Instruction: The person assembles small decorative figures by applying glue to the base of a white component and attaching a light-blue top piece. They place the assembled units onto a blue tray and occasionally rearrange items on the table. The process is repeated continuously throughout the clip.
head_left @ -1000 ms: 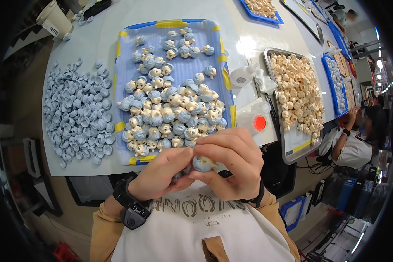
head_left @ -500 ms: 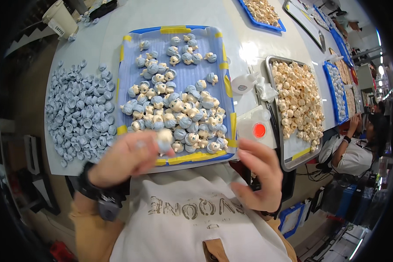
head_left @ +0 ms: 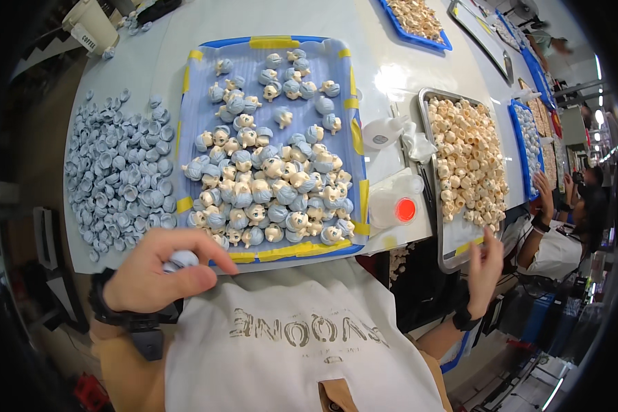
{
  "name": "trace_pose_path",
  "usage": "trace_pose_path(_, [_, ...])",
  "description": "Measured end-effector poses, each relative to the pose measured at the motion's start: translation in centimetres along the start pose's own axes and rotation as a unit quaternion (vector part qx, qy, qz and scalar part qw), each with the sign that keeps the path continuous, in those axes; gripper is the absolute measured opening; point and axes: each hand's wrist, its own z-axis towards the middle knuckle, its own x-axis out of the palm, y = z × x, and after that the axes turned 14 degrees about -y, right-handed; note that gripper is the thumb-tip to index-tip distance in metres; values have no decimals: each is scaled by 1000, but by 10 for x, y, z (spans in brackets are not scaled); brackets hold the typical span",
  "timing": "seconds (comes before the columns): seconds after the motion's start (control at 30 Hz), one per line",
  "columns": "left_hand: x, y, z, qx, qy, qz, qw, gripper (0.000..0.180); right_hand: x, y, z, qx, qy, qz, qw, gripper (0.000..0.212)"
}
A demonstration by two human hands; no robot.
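My left hand (head_left: 161, 271) hovers by the near left corner of the blue tray (head_left: 271, 259). Its curled fingers keep a pale blue hair shell (head_left: 180, 259) against the palm, while the thumb and index finger stand apart. My right hand (head_left: 486, 264) is at the near end of the metal tray (head_left: 449, 262), fingers stretched toward the cream hollow face pieces (head_left: 468, 161) heaped there. In the blue tray lie many small doll heads (head_left: 257, 214) with blue hair, crowded at the near side. Loose blue hair shells (head_left: 120, 178) spread over the table at left.
Between the trays stand a white bottle (head_left: 383, 132), a crumpled tissue (head_left: 417, 145) and a container with a red round end (head_left: 404, 209). A cup (head_left: 91, 27) stands far left. Another person (head_left: 556, 240) sits at right, near a blue tray of parts (head_left: 527, 147).
The doll head at my left hand's fingertips is gone from them, and that hand has moved left. My right hand has swung right to the metal tray. Another head shows in the blue tray's upper middle.
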Motion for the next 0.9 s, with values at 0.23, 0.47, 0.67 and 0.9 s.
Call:
trace_pose_path(0.23, [24, 84, -33, -242, 43, -227, 942, 35, 28, 9, -9, -62, 26, -66, 996, 33])
trace_pose_path(0.47, [48, 118, -37, -201, -55, -443, 872, 42, 2, 118, -36, -11, 184, 333, 925, 29])
trace_pose_path(0.67, [46, 116, -41, -102, -136, -420, 892, 37, 41, 135, -61, -53, 275, 321, 905, 29])
trace_pose_path(0.9, [42, 102, -32, -57, -256, -386, 884, 33, 62, 140, -71, -15, 297, 461, 836, 29])
